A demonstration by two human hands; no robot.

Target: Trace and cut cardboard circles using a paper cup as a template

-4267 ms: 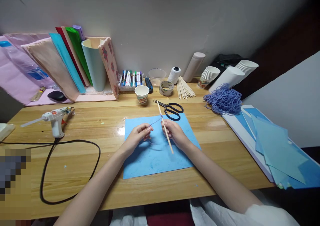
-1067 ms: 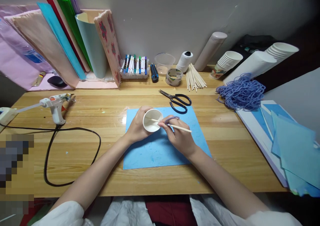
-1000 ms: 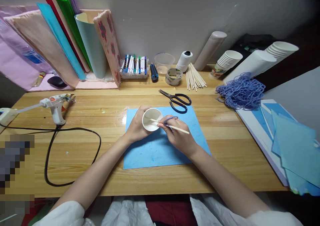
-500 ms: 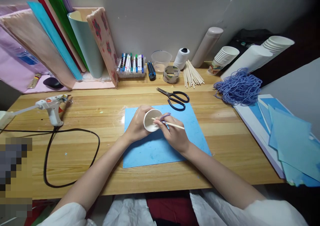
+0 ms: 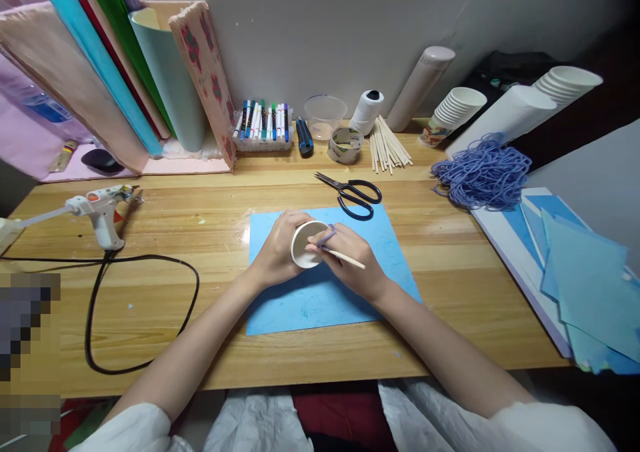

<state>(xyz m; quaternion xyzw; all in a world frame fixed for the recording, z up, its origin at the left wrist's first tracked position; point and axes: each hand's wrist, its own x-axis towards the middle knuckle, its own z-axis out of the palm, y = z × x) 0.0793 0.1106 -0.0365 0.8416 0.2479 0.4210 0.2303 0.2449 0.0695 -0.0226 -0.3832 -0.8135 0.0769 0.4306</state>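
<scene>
One white paper cup [image 5: 301, 245] is resting in the curl of your left hand [image 5: 279, 251], its open mouth facing up toward you. Your right hand [image 5: 354, 257] is pinching a slim, pale wooden stick [image 5: 349, 259], and its fingertips are reaching over the cup's rim. The stick's back end is jutting out toward the lower right; its front end is hiding behind your fingers, so whether it is touching the inner wall is impossible to tell. A thin purple cord [image 5: 327, 234] is looping over those same fingers, its fastening not showing. Your hands are working above a rectangular sky-blue sheet [image 5: 300, 313] that is lying on the light wooden counter [image 5: 310, 365].

Judging by this, you are looking partway along: cup, stick and cord are already coming together in your hands, but no join between cup and stick is showing, and both are depending on your grip. Black-handled metal scissors [image 5: 345, 188] are lying at the sheet's far edge, while a tangled purple-blue cord heap [image 5: 481, 175] is sitting untouched to the right.
</scene>
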